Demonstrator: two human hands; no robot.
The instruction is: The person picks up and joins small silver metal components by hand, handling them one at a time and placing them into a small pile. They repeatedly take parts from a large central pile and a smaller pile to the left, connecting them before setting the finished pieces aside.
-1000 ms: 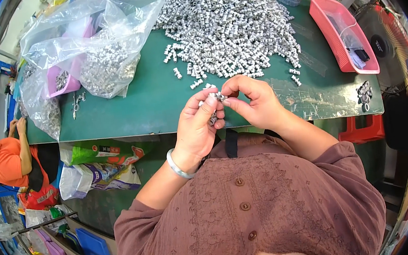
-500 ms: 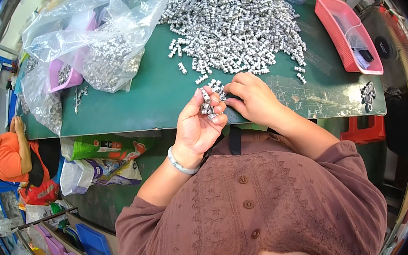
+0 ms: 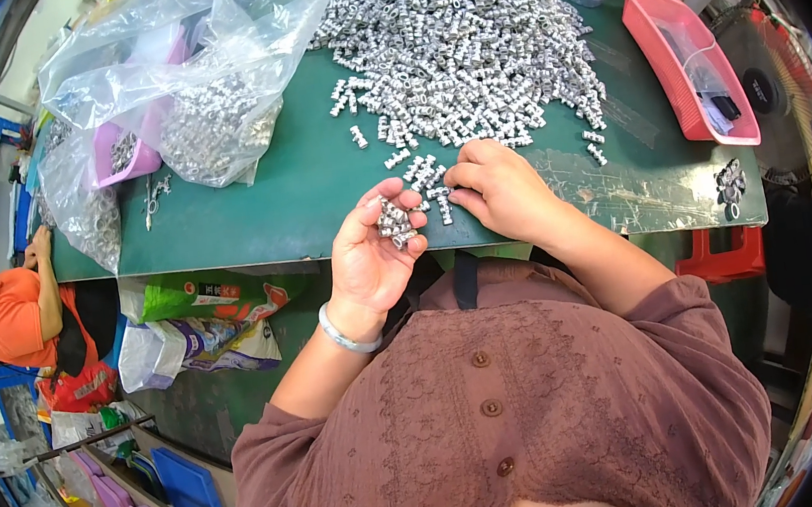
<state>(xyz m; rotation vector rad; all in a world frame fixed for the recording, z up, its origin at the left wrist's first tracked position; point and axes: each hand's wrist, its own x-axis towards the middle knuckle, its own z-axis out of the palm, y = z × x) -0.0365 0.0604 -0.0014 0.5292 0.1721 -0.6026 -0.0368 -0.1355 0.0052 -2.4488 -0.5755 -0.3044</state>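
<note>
Several small silver metal fittings (image 3: 393,221), short and ribbed, lie in the cupped palm of my left hand (image 3: 359,267), its fingers curled around them. That hand is raised just over the table's near edge. To its right, my right hand (image 3: 505,197) rests low at the table, fingers bent and drawn together. Its fingertips are beside a small group of loose fittings (image 3: 429,173) on the green tabletop; whether one is pinched between them is hidden. Beyond both hands rises a large heap of the same fittings (image 3: 464,57).
Clear plastic bags (image 3: 219,105) of fittings and a purple scoop-like container (image 3: 126,155) stand at left, near small scissors (image 3: 155,200). A pink basket (image 3: 641,26) and dark rings (image 3: 731,186) are at right. A person in orange (image 3: 8,319) sits far left.
My left hand has moved left and slightly down, away from the right hand, its palm opening more to view. The loose fittings by the right fingertips now show more fully.
</note>
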